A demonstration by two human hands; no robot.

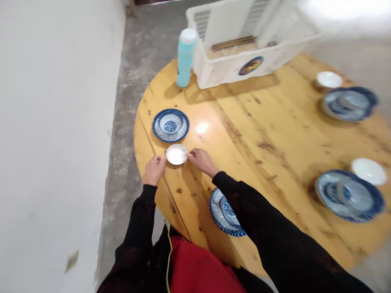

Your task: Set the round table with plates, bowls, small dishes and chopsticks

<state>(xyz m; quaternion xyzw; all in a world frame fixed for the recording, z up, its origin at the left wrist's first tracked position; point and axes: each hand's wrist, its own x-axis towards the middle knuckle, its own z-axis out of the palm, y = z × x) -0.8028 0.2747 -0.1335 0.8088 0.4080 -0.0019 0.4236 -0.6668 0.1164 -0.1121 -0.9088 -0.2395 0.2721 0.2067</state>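
A small white saucer (176, 155) is pinched at its two sides between my hands, low over the round wooden table; I cannot tell whether it touches the wood. My left hand (155, 167) grips the left rim with fingers closed. On the opposite rim, my right hand (199, 158) holds with thumb and fingertips. Just beyond the saucer sits a blue-patterned plate (185, 131) with a blue-and-white bowl (170, 124) on it. Partly hidden under my right sleeve is another blue-patterned plate (214, 210) bearing a bowl.
A white plastic basket (230, 71) with chopsticks (234, 43) inside stands at the table's far side, beside a light-blue bottle (185, 58). Two blue-patterned place settings with white dishes (369, 171) lie at the right. A white wall (55, 116) rises on the left.
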